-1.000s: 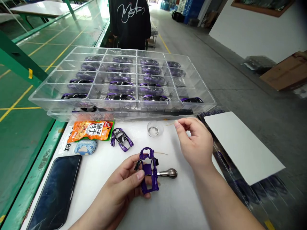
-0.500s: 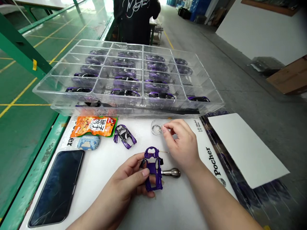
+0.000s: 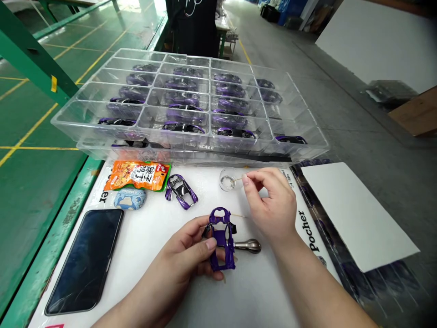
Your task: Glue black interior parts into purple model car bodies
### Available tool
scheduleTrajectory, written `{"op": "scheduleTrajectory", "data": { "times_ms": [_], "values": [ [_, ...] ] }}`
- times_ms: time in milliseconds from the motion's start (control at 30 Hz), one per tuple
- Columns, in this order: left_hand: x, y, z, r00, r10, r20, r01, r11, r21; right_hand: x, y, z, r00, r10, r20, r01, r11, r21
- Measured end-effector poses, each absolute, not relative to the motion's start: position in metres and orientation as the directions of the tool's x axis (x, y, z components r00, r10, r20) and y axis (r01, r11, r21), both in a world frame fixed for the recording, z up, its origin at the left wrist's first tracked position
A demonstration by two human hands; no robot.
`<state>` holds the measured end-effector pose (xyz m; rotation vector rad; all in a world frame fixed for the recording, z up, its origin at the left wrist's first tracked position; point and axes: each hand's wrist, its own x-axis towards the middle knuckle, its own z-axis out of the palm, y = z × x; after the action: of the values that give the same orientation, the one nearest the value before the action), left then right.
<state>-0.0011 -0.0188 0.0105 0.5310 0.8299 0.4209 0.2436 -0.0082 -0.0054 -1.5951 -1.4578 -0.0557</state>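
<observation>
My left hand (image 3: 184,253) grips a purple model car body shell (image 3: 219,238), its thumb pressed on the near side and its fingers beneath. Between the thumb and fingertips of my right hand (image 3: 272,200) is a thin wooden stick (image 3: 238,178), like a toothpick. Its tip reaches into a small clear cup (image 3: 223,186) whose contents are too small to make out. A rounded metal handle (image 3: 251,246) lies just right of the shell, its other end hidden behind it. Farther back on the white board rests a second purple-and-black car shell (image 3: 186,191).
A clear compartment tray (image 3: 191,145) with several purple car shells spans the back. To the left lie a black phone (image 3: 85,259), a blue patterned case (image 3: 129,199) and an orange snack packet (image 3: 136,176). A white sheet (image 3: 358,214) lies right; a person in black (image 3: 193,32) is beyond.
The view has shifted slightly. My right hand has drawn a little to the right of the cup, and the stick now shows clearly. My left hand keeps hold of the shell.
</observation>
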Motion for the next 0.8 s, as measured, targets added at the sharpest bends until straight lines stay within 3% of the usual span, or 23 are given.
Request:
{"op": "scheduleTrajectory", "data": {
  "times_ms": [800],
  "values": [
    [0.0005, -0.0167, 0.0126, 0.605, 0.561, -0.564, -0.176, 0.786, 0.593, 0.2436, -0.0091, -0.0044, 0.282, 0.765, 0.579, 0.790, 0.157, -0.593]
  ]
}}
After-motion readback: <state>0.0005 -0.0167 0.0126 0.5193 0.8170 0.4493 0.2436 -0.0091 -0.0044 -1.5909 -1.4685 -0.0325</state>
